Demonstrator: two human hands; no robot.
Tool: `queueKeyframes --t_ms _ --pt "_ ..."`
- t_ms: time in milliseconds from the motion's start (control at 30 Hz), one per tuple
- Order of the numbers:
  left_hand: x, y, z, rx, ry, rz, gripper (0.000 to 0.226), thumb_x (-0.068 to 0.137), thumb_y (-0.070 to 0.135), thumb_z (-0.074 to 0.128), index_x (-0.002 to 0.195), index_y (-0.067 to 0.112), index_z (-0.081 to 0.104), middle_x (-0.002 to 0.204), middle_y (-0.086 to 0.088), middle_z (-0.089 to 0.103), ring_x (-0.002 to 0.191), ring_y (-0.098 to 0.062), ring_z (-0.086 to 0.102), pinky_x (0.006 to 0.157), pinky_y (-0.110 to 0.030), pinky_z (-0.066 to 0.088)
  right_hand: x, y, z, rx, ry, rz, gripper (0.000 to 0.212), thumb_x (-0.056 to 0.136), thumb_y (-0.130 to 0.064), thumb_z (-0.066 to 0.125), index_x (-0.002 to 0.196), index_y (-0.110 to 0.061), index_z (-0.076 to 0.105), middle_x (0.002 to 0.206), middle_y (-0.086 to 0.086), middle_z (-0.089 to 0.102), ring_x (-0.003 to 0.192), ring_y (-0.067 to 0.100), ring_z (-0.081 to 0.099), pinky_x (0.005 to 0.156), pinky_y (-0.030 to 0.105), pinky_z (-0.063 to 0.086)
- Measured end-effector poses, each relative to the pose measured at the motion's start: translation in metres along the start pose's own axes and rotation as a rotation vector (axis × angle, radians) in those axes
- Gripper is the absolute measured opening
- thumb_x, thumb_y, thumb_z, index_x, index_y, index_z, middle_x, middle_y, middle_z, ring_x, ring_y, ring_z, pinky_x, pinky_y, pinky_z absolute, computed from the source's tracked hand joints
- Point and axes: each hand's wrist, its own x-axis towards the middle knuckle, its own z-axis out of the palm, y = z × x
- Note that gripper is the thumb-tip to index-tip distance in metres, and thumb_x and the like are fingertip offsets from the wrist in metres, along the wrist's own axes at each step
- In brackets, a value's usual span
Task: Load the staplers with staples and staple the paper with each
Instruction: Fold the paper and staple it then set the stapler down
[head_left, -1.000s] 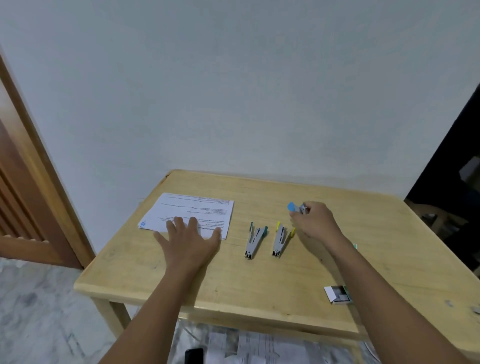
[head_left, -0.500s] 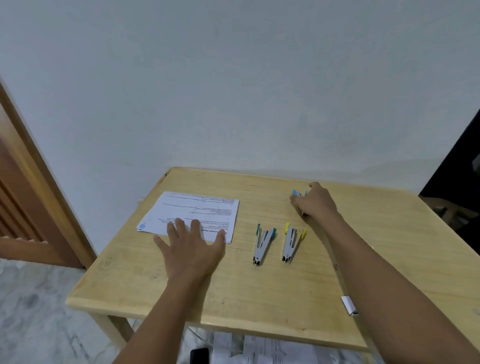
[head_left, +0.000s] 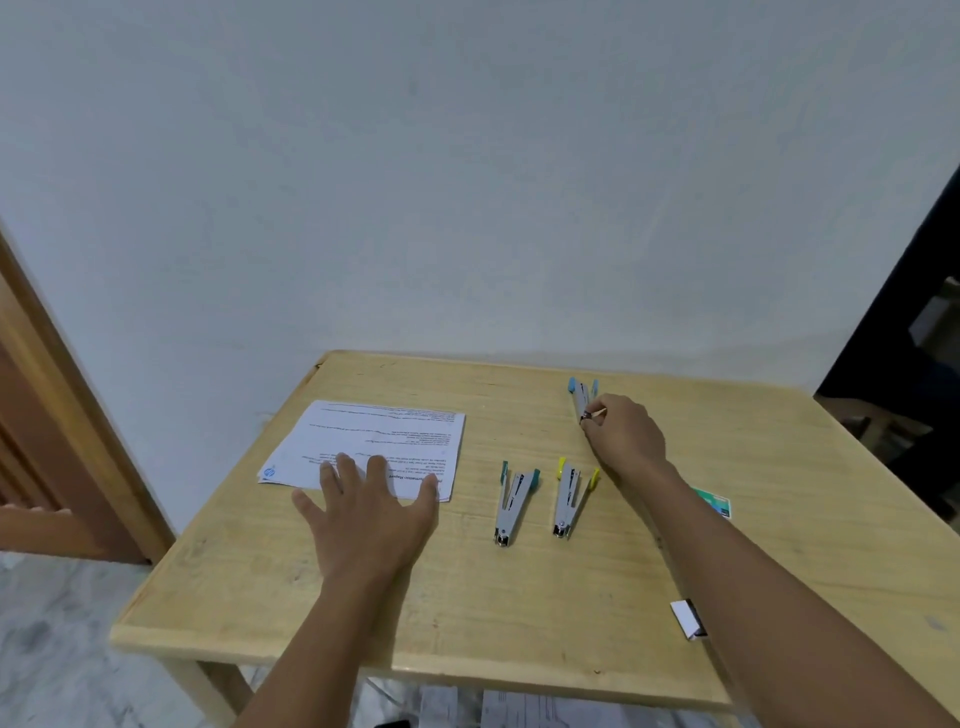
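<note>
1. Left grip (head_left: 369, 514) is released, lying flat with its fingers spread on the near edge of the paper (head_left: 384, 441). If I lift it too early, I expect the sheets to slide or fan out when a stapler bites.
2. Right of that grip and apart from it, the teal stapler (head_left: 514, 501) and the yellow stapler (head_left: 569, 496) lie side by side with their handles splayed. My right forearm (head_left: 753, 571) passes just beside the yellow one, so a careless pull-back could knock it.
3. Right grip (head_left: 628, 434) is grasping the near end of the blue stapler (head_left: 582, 395), with the fingertips curled on it. That looks like a shallow pinch, so the stapler could swing or drop. I cannot tell whether it is loaded.
4. Nearer to me than that grip, a green staple box (head_left: 714, 501) is half hidden by the forearm. A small white box (head_left: 688, 618) sits near the front edge, where a nudge from the arm could push it off.
5. Under both grips, the worktop (head_left: 519, 597) is pale wood that looks slippery to me. A wooden door frame (head_left: 52, 415) and a marble floor (head_left: 52, 623) lie to their left. A plain wall (head_left: 467, 182) stands beyond them, and a dark opening (head_left: 909, 364) is to their right.
</note>
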Motion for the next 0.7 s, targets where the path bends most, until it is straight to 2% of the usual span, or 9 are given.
queueKeyframes --t_ms 100,167,333,367,433,500,600,700 --pt "0.0 0.0 -0.001 -0.007 0.002 -0.001 0.073 0.08 0.077 0.022 0.128 0.027 0.044 0.149 -0.011 0.034 0.146 -0.031 0.013 0.114 -0.062 0.007 0.01 -0.001 0.002 -0.016 0.006 0.023 0.019 0.092 -0.026 0.052 0.104 -0.03 0.065 0.101 0.0 0.07 0.083 0.024 0.062 0.059 0.028 0.039" --pt "0.001 0.001 -0.001 -0.001 -0.001 -0.003 0.074 0.08 0.078 0.021 0.129 0.027 0.044 0.149 -0.011 0.034 0.146 -0.03 0.014 0.113 -0.062 0.008 0.014 -0.001 0.002 -0.017 -0.009 0.04 0.022 0.093 -0.027 0.048 0.107 -0.035 0.064 0.105 0.0 0.07 0.085 0.024 0.062 0.06 0.028 0.04" --pt "0.001 0.002 -0.002 -0.009 0.003 -0.008 0.073 0.08 0.077 0.021 0.127 0.027 0.045 0.149 -0.011 0.033 0.146 -0.03 0.014 0.114 -0.062 0.008 0.014 0.0 -0.006 0.005 -0.139 0.017 0.041 0.095 -0.035 0.05 0.136 -0.032 0.054 0.134 0.001 0.061 0.119 0.026 0.057 0.084 0.034 0.046" --pt "0.0 0.002 -0.002 -0.008 0.006 -0.007 0.073 0.08 0.077 0.022 0.128 0.027 0.045 0.149 -0.012 0.033 0.146 -0.03 0.014 0.114 -0.062 0.008 0.011 0.0 -0.01 0.059 -0.163 0.01 0.046 0.095 -0.034 0.051 0.141 -0.029 0.049 0.131 0.003 0.062 0.121 0.025 0.056 0.088 0.035 0.046" --pt "0.002 0.001 -0.001 -0.002 0.011 -0.009 0.074 0.08 0.077 0.022 0.128 0.026 0.044 0.149 -0.012 0.034 0.146 -0.031 0.014 0.114 -0.062 0.009 0.002 -0.002 -0.02 0.194 -0.17 0.017 0.051 0.095 -0.032 0.054 0.145 -0.025 0.044 0.105 0.003 0.068 0.112 0.022 0.06 0.089 0.036 0.047" --pt "0.002 0.001 0.0 -0.001 0.018 -0.013 0.074 0.079 0.078 0.022 0.127 0.026 0.045 0.148 -0.011 0.035 0.145 -0.03 0.015 0.113 -0.062 0.009 -0.011 -0.006 -0.033 0.227 -0.169 0.012 0.048 0.094 -0.035 0.057 0.14 -0.022 0.049 0.092 -0.006 0.063 0.098 0.017 0.061 0.088 0.037 0.048" --pt "0.002 0.001 0.001 -0.005 0.025 -0.011 0.075 0.079 0.078 0.022 0.127 0.026 0.046 0.148 -0.011 0.036 0.145 -0.03 0.016 0.113 -0.062 0.009 -0.045 -0.007 -0.047 0.155 -0.208 0.035 0.04 0.091 -0.047 0.057 0.124 -0.024 0.059 0.109 -0.006 0.06 0.098 0.015 0.056 0.085 0.035 0.045" --pt "0.004 0.0 0.001 -0.005 0.024 -0.01 0.075 0.078 0.078 0.023 0.127 0.025 0.046 0.148 -0.011 0.035 0.145 -0.031 0.016 0.113 -0.062 0.009 -0.083 -0.008 -0.045 0.094 -0.198 0.12 0.038 0.089 -0.053 0.055 0.111 -0.023 0.062 0.103 -0.007 0.058 0.095 0.017 0.056 0.08 0.034 0.046"
